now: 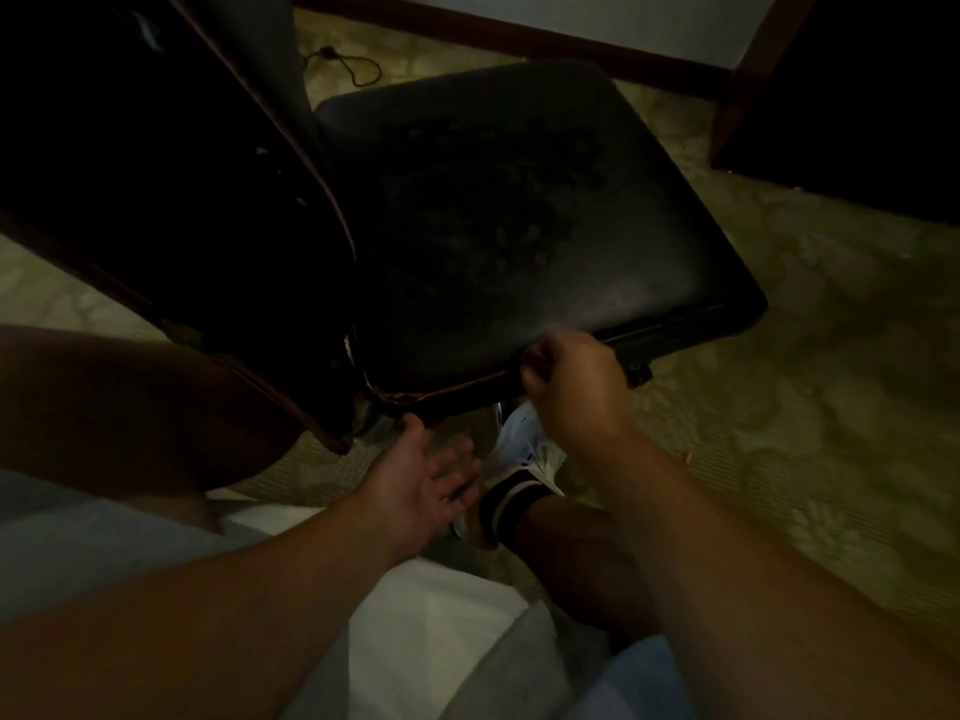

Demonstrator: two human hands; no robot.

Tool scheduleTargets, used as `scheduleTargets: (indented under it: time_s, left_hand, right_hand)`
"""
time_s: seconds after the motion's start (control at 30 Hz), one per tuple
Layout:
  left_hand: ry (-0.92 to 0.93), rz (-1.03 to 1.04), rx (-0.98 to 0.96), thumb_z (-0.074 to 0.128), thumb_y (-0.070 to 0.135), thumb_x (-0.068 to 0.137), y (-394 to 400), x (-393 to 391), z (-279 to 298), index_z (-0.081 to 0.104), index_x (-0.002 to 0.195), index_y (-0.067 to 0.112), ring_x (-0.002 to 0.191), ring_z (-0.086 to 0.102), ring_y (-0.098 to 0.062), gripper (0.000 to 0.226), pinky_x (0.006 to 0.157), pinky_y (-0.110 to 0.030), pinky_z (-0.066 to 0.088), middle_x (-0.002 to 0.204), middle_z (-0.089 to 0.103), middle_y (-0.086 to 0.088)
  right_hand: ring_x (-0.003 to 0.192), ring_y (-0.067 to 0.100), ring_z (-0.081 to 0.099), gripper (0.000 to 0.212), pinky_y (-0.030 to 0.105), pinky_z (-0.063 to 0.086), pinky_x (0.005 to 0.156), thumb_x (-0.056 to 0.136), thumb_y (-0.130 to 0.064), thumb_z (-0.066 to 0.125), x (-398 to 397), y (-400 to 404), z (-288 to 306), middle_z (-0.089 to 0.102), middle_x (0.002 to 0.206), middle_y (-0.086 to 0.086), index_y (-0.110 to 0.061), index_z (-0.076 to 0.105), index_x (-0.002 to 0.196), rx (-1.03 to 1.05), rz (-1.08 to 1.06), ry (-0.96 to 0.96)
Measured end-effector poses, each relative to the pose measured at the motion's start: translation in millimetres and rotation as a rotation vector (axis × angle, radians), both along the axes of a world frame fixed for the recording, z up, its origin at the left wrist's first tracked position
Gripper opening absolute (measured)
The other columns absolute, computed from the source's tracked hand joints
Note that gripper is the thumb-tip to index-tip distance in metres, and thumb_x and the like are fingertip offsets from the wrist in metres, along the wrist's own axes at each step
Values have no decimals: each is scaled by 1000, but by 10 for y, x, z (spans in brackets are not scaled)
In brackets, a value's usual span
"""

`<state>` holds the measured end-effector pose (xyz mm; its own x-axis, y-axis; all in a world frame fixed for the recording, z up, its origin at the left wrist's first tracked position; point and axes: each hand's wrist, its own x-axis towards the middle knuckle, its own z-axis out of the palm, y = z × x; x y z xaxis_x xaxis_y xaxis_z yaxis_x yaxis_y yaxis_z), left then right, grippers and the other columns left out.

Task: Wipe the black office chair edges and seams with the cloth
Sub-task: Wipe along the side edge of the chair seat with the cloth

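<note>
The black office chair's seat (493, 200) fills the middle of the dim view, its worn surface mottled. Its backrest (156, 174) rises at the left. A brown, frayed trim (452, 389) runs along the seat's near edge. My right hand (576, 387) has its fingers curled and pinches that near edge where the trim ends; no cloth shows in it. My left hand (421, 475) lies open, palm up, below the seat's near left corner, thumb touching the underside. A white fabric (415, 615) lies below my arms; I cannot tell whether it is the cloth.
My foot in a white shoe (524, 433) and a black sock rests under the seat's near edge. Patterned carpet (779, 407) surrounds the chair. Dark wooden furniture (857, 96) stands at the back right, and a cable (353, 65) lies on the floor behind the chair.
</note>
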<state>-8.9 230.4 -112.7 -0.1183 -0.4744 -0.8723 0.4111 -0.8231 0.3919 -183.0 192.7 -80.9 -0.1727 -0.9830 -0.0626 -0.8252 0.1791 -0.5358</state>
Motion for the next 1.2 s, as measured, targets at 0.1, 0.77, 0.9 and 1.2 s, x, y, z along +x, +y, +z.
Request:
scheduleTargets:
  time_s: [0.1,0.77,0.9,1.2]
  left_hand:
    - [-1,-4,2,32,62,101,-9,-14,8,32,152,34,121,58,-29,58,84,-43,48,138,59,-8]
    - [13,-5,-10,33,63,100,-13,17,-21,49,129,34,105,64,-26,44,79,-42,50,126,64,-6]
    - [25,35,7,34,61,101,-24,-7,4,58,106,27,100,64,-27,41,90,-48,51,116,66,-7]
    - [21,45,40,28,56,105,-48,-33,180,59,94,25,92,62,-25,46,93,-45,46,99,68,-7]
  right_hand:
    - [91,22,63,15,43,55,81,91,-26,66,32,-10,-8,65,102,5,-14,67,100,6,31,1]
    - [87,22,63,14,39,54,76,93,-26,63,143,7,-74,63,99,5,-13,66,95,-54,82,22]
    - [87,22,64,14,42,55,76,93,-27,62,202,11,-99,64,98,4,-14,67,97,-59,93,9]
    - [85,25,64,13,41,55,73,92,-25,63,305,19,-85,63,96,7,-12,65,94,-53,61,18]
